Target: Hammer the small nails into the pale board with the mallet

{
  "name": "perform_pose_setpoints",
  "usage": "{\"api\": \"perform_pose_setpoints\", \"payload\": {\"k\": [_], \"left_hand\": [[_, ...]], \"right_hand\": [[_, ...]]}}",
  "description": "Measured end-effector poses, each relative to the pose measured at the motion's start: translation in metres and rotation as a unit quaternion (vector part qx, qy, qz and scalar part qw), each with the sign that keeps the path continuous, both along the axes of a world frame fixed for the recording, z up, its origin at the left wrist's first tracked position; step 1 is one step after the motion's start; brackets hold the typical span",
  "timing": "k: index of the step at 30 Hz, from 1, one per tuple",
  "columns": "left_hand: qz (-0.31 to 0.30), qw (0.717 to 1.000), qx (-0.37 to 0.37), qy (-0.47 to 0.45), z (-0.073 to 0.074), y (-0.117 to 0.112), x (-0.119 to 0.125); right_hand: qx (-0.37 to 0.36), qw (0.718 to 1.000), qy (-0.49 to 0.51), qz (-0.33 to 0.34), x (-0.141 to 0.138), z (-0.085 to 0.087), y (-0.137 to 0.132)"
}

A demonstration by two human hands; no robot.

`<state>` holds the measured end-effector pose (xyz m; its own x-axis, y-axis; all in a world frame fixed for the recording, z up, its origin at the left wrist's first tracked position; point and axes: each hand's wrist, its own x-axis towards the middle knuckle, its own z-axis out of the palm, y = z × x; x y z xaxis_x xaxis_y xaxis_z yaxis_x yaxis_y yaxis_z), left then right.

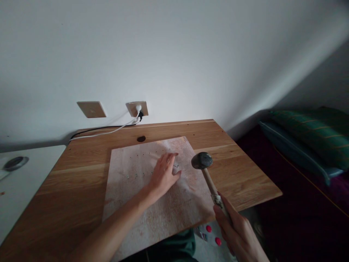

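A mallet (209, 181) with a black head and a pale wooden handle is gripped in my right hand (231, 225), closed round the lower handle. Its head hangs over the right edge of a pale, worn board (131, 207). My left hand (163, 173) rests on that board, thumb and forefinger spread apart. Between those two fingertips is a small shiny piece (176, 166), too small to name. Small dark dots or holes run in rows across the board beside my left hand.
Under the board is a wooden desk (240, 163) with a round cable hole (141, 138). Cables run to a wall socket (137, 108). A white surface (32, 171) adjoins at left. Striped green cushions (313, 123) lie at right. Below the desk edge are red round things (217, 241).
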<state>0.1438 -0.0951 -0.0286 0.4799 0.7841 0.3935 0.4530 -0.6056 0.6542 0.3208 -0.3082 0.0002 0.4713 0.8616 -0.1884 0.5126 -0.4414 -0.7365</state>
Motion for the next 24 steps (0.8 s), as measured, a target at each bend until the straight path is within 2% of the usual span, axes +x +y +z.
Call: {"api": "perform_pose_setpoints", "payload": {"k": [3,5,7,11,16,20,24], "left_hand": [[-0.004,0.999,0.005,-0.036,0.025,0.008,-0.010],[-0.019,0.999,-0.014,-0.047,0.038,0.026,-0.022],[-0.038,0.998,-0.045,-0.019,0.045,0.048,-0.035],[-0.111,0.983,-0.088,0.115,0.043,0.079,-0.047],[-0.203,0.949,-0.022,0.240,0.044,0.086,-0.034],[-0.216,0.937,-0.018,0.273,0.051,0.088,-0.025],[-0.187,0.959,-0.073,0.200,0.049,0.083,-0.016]], "right_hand": [[-0.002,1.000,-0.016,0.009,0.007,-0.007,-0.001],[-0.017,1.000,-0.007,0.016,0.009,-0.009,-0.002],[-0.028,0.999,0.008,0.016,0.008,-0.010,-0.003],[-0.029,0.999,0.021,0.006,0.006,-0.012,-0.004],[-0.013,1.000,0.015,-0.006,0.006,-0.013,-0.003],[-0.035,0.999,0.032,-0.005,0.007,-0.010,-0.006],[-0.021,0.998,0.049,-0.018,0.009,-0.009,-0.011]]}}
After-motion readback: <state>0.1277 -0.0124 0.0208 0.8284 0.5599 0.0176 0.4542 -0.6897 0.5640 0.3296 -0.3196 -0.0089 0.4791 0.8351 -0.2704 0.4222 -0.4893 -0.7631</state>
